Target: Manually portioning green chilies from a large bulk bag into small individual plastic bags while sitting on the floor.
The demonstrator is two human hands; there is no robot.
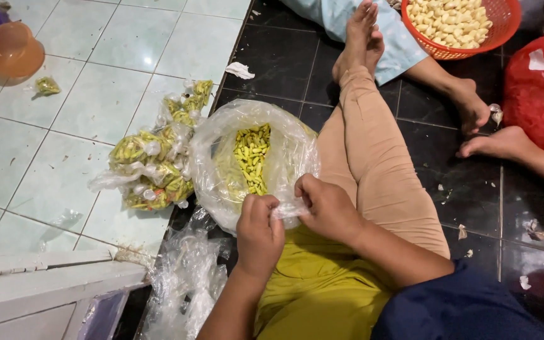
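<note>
A large clear plastic bag (221, 157) lies open in front of me with a heap of small yellow-green chillies (253, 157) inside. My left hand (258, 234) and my right hand (323, 208) both pinch a small clear plastic bag (288, 211) at the big bag's near rim, fingers closed on the film. Whether the small bag holds anything is hidden by my fingers. To the left lies a pile of small tied bags of chillies (152, 167).
Empty clear bags (184, 277) lie by my left forearm. My leg in tan trousers (373, 170) stretches to the far side. Another person's feet (480, 126), an orange basket of peeled garlic (454, 25), a red plastic bag (543, 88) and an orange bowl (7, 50) are around.
</note>
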